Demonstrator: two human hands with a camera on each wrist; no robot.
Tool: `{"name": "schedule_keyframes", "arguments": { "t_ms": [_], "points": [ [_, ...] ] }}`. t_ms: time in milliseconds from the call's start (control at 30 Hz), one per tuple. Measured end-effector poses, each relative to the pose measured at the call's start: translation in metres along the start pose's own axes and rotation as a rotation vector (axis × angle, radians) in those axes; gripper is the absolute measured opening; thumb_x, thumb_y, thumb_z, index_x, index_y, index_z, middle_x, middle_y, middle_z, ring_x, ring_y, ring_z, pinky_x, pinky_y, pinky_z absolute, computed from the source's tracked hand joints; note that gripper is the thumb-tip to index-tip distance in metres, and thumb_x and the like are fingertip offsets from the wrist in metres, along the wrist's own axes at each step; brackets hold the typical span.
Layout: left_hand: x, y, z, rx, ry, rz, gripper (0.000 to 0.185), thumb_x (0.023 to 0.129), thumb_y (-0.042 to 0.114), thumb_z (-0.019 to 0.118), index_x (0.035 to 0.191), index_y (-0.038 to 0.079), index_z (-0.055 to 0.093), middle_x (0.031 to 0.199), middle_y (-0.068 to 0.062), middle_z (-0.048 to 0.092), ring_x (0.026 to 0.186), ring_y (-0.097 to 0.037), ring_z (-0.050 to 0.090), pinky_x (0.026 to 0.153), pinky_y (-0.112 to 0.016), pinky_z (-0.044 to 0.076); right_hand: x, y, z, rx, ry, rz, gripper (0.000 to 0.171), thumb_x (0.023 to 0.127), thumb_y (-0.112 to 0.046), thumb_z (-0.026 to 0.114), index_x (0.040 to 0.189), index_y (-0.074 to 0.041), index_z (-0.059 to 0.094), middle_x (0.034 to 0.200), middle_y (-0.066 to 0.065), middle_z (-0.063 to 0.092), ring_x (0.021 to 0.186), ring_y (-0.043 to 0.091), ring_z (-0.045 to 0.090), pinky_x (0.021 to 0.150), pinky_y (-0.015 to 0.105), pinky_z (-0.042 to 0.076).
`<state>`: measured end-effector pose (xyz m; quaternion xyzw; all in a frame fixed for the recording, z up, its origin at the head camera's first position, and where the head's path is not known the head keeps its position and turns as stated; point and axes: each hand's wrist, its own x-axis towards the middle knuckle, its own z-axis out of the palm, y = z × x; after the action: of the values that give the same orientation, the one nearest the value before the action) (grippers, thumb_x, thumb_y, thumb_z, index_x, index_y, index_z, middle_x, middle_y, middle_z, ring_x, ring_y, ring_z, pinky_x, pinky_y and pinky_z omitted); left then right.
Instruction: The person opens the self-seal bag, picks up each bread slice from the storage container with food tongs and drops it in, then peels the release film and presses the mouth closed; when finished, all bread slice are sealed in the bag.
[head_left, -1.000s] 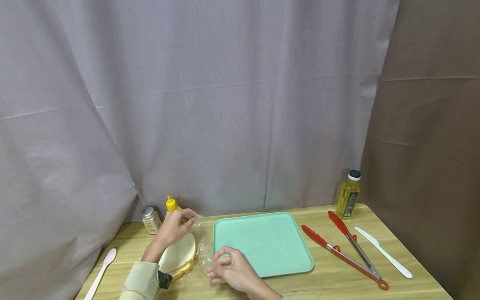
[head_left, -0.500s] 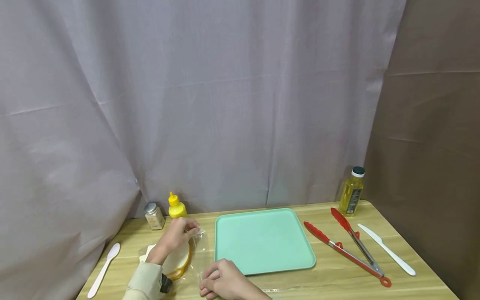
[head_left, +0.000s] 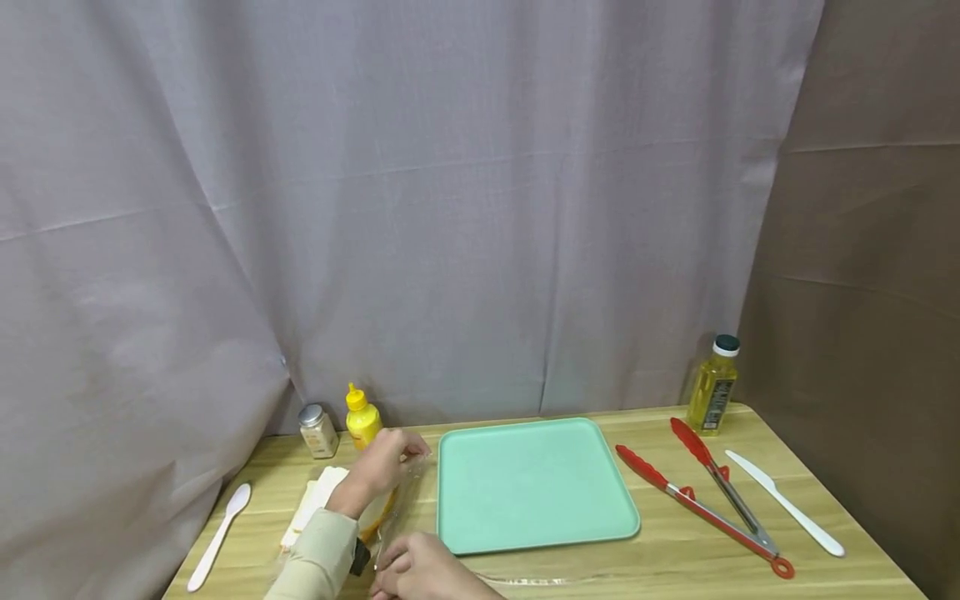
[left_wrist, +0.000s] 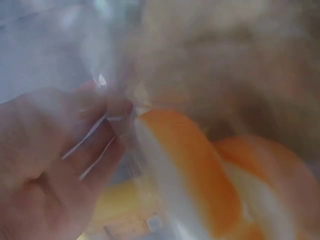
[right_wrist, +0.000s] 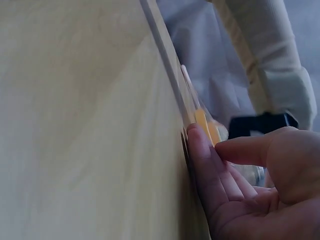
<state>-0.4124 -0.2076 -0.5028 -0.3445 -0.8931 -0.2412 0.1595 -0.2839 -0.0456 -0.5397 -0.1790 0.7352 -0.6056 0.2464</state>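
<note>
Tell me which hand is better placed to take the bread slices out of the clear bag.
Probably the left hand: it already pinches the clear bag right beside the bread slices. The right hand presses the bag's near end on the table.

Head view: high and set back, looking forward and down over the table point(head_left: 675, 567); curtain point(head_left: 450, 208) fills the upper half, both hands down at 7 o'clock.
Left wrist view: pressed right up close, blurred; left hand point(left_wrist: 55, 165) at 8 o'clock, clear bag point(left_wrist: 75, 45) film over it, orange-edged slices point(left_wrist: 200, 175) at 5 o'clock.
Right wrist view: skimming low along the table point(right_wrist: 75, 125), tilted sideways; right hand point(right_wrist: 245, 190) at 5 o'clock, beige sleeve point(right_wrist: 270, 65) at 1 o'clock.
Shared ground: the bag point(head_left: 401, 500) and left hand point(head_left: 386, 462) in the head view are the same patch that both wrist views crowd in on.
</note>
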Motion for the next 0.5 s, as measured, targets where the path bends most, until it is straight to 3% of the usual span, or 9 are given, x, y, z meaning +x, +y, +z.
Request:
{"name": "schedule_keyframes", "arguments": {
  "t_ms": [100, 233, 333, 500],
  "points": [
    [0.000, 0.013, -0.001, 0.179, 0.027, -0.105, 0.017, 0.089, -0.005, 0.079, 0.091, 0.012, 0.081, 0.083, -0.003, 0.079, 0.074, -0.012, 0.071, 0.060, -0.036, 0.061, -0.007, 0.001, -0.009, 0.083, 0.024, 0.018, 0.004, 0.100, -0.007, 0.072, 0.101, -0.003, 0.075, 0.087, 0.015, 0.083, 0.080, 0.019, 0.081, 0.069, 0.027, 0.065],
    [0.003, 0.027, 0.000, 0.418, 0.020, -0.235, 0.031, 0.083, -0.010, 0.077, 0.100, 0.016, 0.083, 0.086, -0.009, 0.079, 0.075, -0.027, 0.074, 0.056, -0.044, 0.060, -0.016, 0.003, -0.021, 0.124, 0.041, 0.039, 0.005, 0.101, -0.003, 0.070, 0.102, 0.000, 0.074, 0.085, 0.018, 0.081, 0.074, 0.024, 0.081, 0.065, 0.028, 0.067],
    [0.006, 0.032, 0.003, 0.449, 0.028, -0.250, 0.039, 0.083, -0.014, 0.074, 0.107, 0.015, 0.082, 0.089, -0.014, 0.078, 0.077, -0.034, 0.075, 0.058, -0.052, 0.063, -0.021, 0.003, -0.027, 0.076, 0.033, 0.023, 0.005, 0.101, -0.007, 0.072, 0.101, -0.003, 0.075, 0.083, 0.015, 0.082, 0.071, 0.018, 0.080, 0.064, 0.026, 0.066],
    [0.007, 0.038, 0.009, 0.387, 0.062, -0.220, 0.034, 0.086, -0.012, 0.074, 0.108, 0.013, 0.081, 0.090, -0.011, 0.079, 0.076, -0.033, 0.076, 0.058, -0.050, 0.063, -0.031, 0.003, -0.041, 0.030, -0.006, -0.015, 0.011, 0.103, -0.015, 0.072, 0.104, -0.004, 0.077, 0.084, 0.013, 0.082, 0.071, 0.014, 0.078, 0.065, 0.025, 0.065]
  ]
}}
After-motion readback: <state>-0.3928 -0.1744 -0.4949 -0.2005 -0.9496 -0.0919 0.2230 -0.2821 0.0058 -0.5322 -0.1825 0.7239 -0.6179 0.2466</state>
